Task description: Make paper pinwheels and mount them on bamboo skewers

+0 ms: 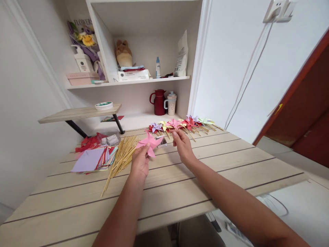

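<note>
My left hand (140,161) holds a pink paper pinwheel (151,141) by its lower edge, just above the wooden table (180,185). My right hand (183,143) reaches forward, fingers apart, its fingertips near a small clear box (161,141) and the row of finished pinwheels (183,124) on sticks. A bundle of wooden sticks (122,156) lies left of my left hand. A stack of coloured paper squares (94,158) sits further left.
A red jug (158,102) and a white cup (171,103) stand at the back under a shelf. The shelf holds a plush toy (123,53), a bottle, a bag and boxes. A small side shelf (79,112) juts out at left. A dark red door (303,103) stands right.
</note>
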